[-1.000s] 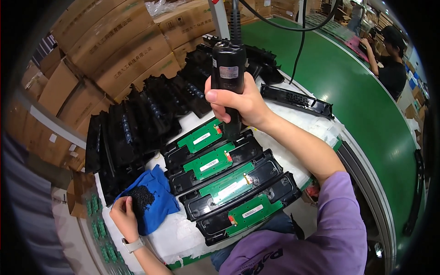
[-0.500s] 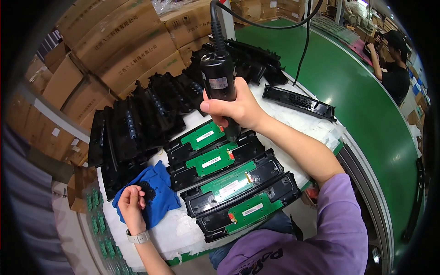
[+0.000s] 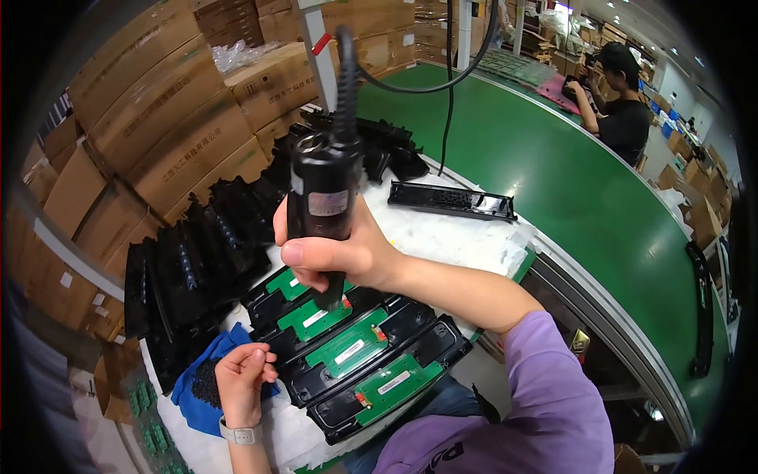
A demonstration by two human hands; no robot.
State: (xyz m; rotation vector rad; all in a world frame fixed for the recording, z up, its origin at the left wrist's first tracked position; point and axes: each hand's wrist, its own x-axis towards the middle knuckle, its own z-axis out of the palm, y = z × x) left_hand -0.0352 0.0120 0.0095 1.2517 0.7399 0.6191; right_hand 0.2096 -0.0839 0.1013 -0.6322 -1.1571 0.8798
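Right hand (image 3: 347,257): fingers wrapped tight round a black cylindrical electric screwdriver (image 3: 324,197), thumb across its front, bit end down on the second of four black plastic housings with green circuit boards (image 3: 351,351), laid side by side on the white padded bench (image 3: 450,237). Left hand (image 3: 241,383): fingertips pinched together over a heap of small black screws (image 3: 207,383) on a blue cloth (image 3: 193,395), contents of the pinch not discernible. Likely risks: bit skidding off a screw head and gouging a green board if tilted; curly cable (image 3: 345,87) tugging the tool sideways; screws spilling off the cloth. Beyond: stacked black housings (image 3: 197,268), cardboard boxes (image 3: 158,118), green conveyor belt (image 3: 553,182).
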